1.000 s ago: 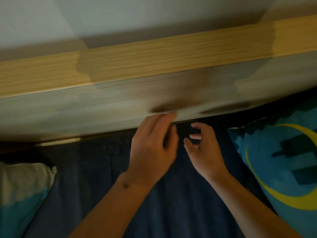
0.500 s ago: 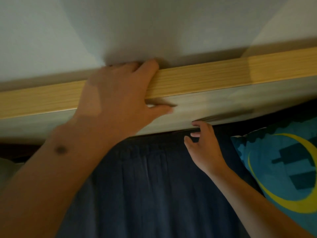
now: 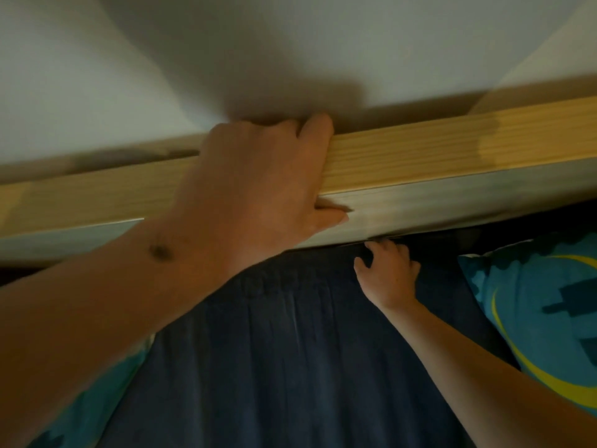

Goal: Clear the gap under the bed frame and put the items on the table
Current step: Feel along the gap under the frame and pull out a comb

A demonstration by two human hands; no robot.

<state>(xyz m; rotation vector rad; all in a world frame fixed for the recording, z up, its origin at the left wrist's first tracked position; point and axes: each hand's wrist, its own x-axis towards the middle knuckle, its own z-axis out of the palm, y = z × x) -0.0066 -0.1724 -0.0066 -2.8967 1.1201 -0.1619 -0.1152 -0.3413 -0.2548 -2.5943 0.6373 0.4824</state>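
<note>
A light wooden bed frame rail point(image 3: 420, 169) runs across the view, with the white wall behind it. My left hand point(image 3: 258, 195) lies over the rail: fingers hooked over its far top edge, thumb pressed on its front face. My right hand point(image 3: 387, 273) rests on the dark blue sheet point(image 3: 290, 367) with its fingertips pushed into the dark gap point(image 3: 429, 237) under the rail. The fingertips are hidden in that gap. No loose item shows in the gap.
A blue pillow point(image 3: 542, 312) with a yellow arc print lies at the right, against the rail. Another teal cushion point(image 3: 97, 399) peeks out under my left forearm at the lower left. The white wall point(image 3: 290, 43) fills the top.
My left hand rose from the sheet and took hold of the rail's top. My right hand slid forward, fingertips going into the gap. The view tilted upward.
</note>
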